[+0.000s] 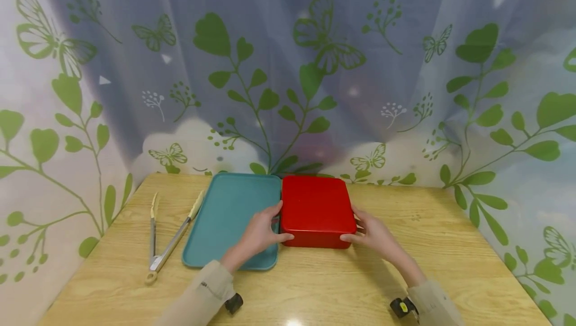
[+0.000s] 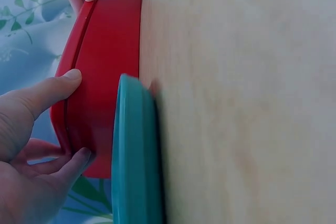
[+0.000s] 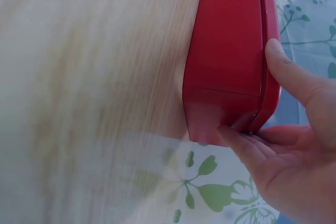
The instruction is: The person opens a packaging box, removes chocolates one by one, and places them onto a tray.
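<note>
The red box (image 1: 317,210) sits flat on the desk (image 1: 315,286), lid on, its left side touching the teal tray (image 1: 229,218) that lies alongside it. I have it between both hands. My left hand (image 1: 261,233) grips the near left corner: in the left wrist view the thumb rests on the lid's edge and my fingers (image 2: 79,160) curl against the side wall, close to where the tray's rim meets the box. My right hand (image 1: 371,231) does the same at the near right corner, thumb along the lid's rim and fingertips (image 3: 231,132) tucked at the seam under it.

To do this well, I judge the two grips should stay matched, thumbs above and fingers at the seam, so the lid, if I lift it, comes up level rather than hinging on one side. The base looks light enough to ride up with the lid, so I would keep some downward or inward pressure on the wall. On the left there is little room: the tray crowds my fingers, and a careless pull could nudge it toward the tongs (image 1: 168,238), which lie well apart on the desk's left side.
</note>
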